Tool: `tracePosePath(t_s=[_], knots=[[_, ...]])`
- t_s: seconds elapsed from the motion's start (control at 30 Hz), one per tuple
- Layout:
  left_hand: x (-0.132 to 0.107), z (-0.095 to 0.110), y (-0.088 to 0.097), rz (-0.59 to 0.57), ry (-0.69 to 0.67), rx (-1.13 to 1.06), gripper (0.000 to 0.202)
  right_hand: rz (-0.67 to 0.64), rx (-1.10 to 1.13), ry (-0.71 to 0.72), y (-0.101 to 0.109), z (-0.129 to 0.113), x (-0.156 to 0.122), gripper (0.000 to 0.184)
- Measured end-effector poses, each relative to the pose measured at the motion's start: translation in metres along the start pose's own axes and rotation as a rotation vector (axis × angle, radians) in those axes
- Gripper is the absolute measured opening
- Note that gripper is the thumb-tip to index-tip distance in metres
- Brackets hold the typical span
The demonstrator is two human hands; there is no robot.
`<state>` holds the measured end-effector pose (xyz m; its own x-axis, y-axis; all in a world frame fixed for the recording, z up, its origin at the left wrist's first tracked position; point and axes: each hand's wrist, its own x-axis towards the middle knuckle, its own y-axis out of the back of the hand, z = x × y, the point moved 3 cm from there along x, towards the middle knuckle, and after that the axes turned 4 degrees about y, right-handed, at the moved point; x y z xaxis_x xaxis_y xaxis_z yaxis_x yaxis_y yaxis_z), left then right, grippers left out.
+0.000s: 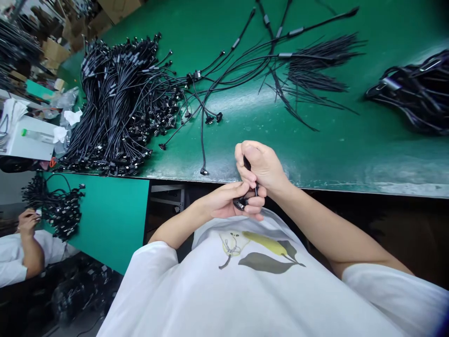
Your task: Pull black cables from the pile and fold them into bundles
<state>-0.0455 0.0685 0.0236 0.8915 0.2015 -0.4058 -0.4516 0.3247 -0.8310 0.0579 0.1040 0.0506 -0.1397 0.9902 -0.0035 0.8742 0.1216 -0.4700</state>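
Fingers clenched: left hand around a black cable plug, right hand around a black cable, both just below the green table edge.

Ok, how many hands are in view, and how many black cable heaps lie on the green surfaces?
Person's hands: 2 (left hand, right hand)
Co-worker's hand: 1
Black cable heaps: 3 (big heap, right heap, co-worker's heap)
Total: 6

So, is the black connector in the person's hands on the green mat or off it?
Off it: the left hand and right hand hold the black connector past the front edge of the green mat.
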Motion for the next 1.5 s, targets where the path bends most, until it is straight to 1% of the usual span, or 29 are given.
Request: tracePosePath(t_s=[0.07,0.13,0.23,0.3,0.37,0.43,0.47,0.53,0.63,0.67,0.73,0.8,0.83,0.87,0.9,0.93,0.97,1.0,1.03,1.07,1.1,1.13,1.2,1.27,1.3,1.37,1.4,1.43,1.5], knots=[[0.003,-0.001,-0.002,0.048,-0.073,0.025,0.051,0.050,-0.074,-0.035,0.004,0.002,0.001,0.054],[0.006,-0.002,-0.002,0.116,-0.123,0.098,0.058,0.105,-0.147,-0.068,0.009,0.006,0.002,0.054],[0.010,0.000,-0.001,0.184,-0.173,0.263,0.057,0.131,-0.237,0.009,0.013,0.011,0.006,0.058],[0.012,0.002,-0.002,0.183,-0.210,0.355,0.053,0.123,-0.204,0.021,0.014,0.014,0.009,0.061],[0.011,0.003,-0.002,0.172,-0.250,0.387,0.050,0.112,-0.075,-0.079,0.014,0.015,0.010,0.062],[0.010,0.004,-0.002,0.183,-0.263,0.367,0.048,0.095,0.043,-0.155,0.014,0.011,0.008,0.060],[0.009,0.004,-0.001,0.198,-0.260,0.349,0.049,0.082,0.058,-0.152,0.014,0.007,0.006,0.057],[0.007,0.004,-0.001,0.238,-0.244,0.313,0.054,0.064,-0.007,-0.094,0.014,-0.001,0.002,0.049],[0.005,0.005,-0.004,0.292,-0.260,0.263,0.057,0.113,-0.149,0.034,0.014,-0.005,-0.001,0.037],[0.005,0.005,-0.006,0.301,-0.274,0.237,0.056,0.143,-0.146,0.069,0.014,-0.004,0.000,0.035],[0.004,0.006,-0.011,0.299,-0.289,0.164,0.050,0.187,-0.057,0.093,0.016,0.000,0.004,0.034],[0.004,0.006,-0.013,0.286,-0.256,0.104,0.046,0.179,0.022,0.071,0.021,0.001,0.009,0.033],[0.003,0.006,-0.012,0.290,-0.232,0.101,0.045,0.156,0.001,0.077,0.024,-0.002,0.010,0.031],[0.001,0.007,-0.008,0.308,-0.222,0.136,0.045,0.121,-0.088,0.111,0.029,-0.007,0.010,0.027],[-0.001,0.010,-0.003,0.342,-0.227,0.219,0.045,0.077,-0.247,0.185,0.034,-0.015,0.008,0.021],[-0.004,0.012,0.003,0.394,-0.244,0.342,0.045,0.010,-0.459,0.303,0.037,-0.025,0.005,0.016],[-0.007,0.016,0.009,0.449,-0.257,0.493,0.044,-0.085,-0.696,0.442,0.039,-0.032,-0.001,0.014],[-0.010,0.019,0.015,0.494,-0.259,0.653,0.043,-0.205,-0.928,0.577,0.040,-0.036,-0.008,0.017],[-0.012,0.021,0.019,0.517,-0.240,0.798,0.041,-0.332,-1.127,0.686,0.039,-0.036,-0.016,0.022],[-0.014,0.022,0.022,0.516,-0.204,0.909,0.040,-0.448,-1.285,0.750,0.040,-0.031,-0.025,0.026],[-0.015,0.022,0.023,0.494,-0.161,0.980,0.038,-0.535,-1.408,0.761,0.040,-0.023,-0.032,0.027],[-0.015,0.022,0.022,0.460,-0.123,1.016,0.037,-0.588,-1.503,0.725,0.042,-0.014,-0.039,0.025],[-0.017,0.020,0.017,0.409,-0.065,1.039,0.033,-0.621,-1.622,0.602,0.045,0.004,-0.049,0.023],[-0.018,0.019,0.011,0.422,-0.042,1.124,0.031,-0.629,-1.652,0.501,0.047,0.013,-0.056,0.025],[-0.018,0.018,0.008,0.443,-0.049,1.216,0.030,-0.628,-1.635,0.458,0.048,0.013,-0.057,0.024],[-0.018,0.017,0.002,0.492,-0.104,1.460,0.028,-0.607,-1.556,0.344,0.051,0.009,-0.056,0.023],[-0.018,0.016,0.001,0.514,-0.140,1.581,0.028,-0.605,-1.487,0.264,0.053,0.005,-0.054,0.023],[-0.017,0.014,0.000,0.530,-0.170,1.686,0.029,-0.623,-1.392,0.172,0.056,0.003,-0.052,0.023],[-0.014,0.009,0.001,0.530,-0.187,1.855,0.032,-0.709,-1.171,-0.018,0.058,0.000,-0.050,0.024]])
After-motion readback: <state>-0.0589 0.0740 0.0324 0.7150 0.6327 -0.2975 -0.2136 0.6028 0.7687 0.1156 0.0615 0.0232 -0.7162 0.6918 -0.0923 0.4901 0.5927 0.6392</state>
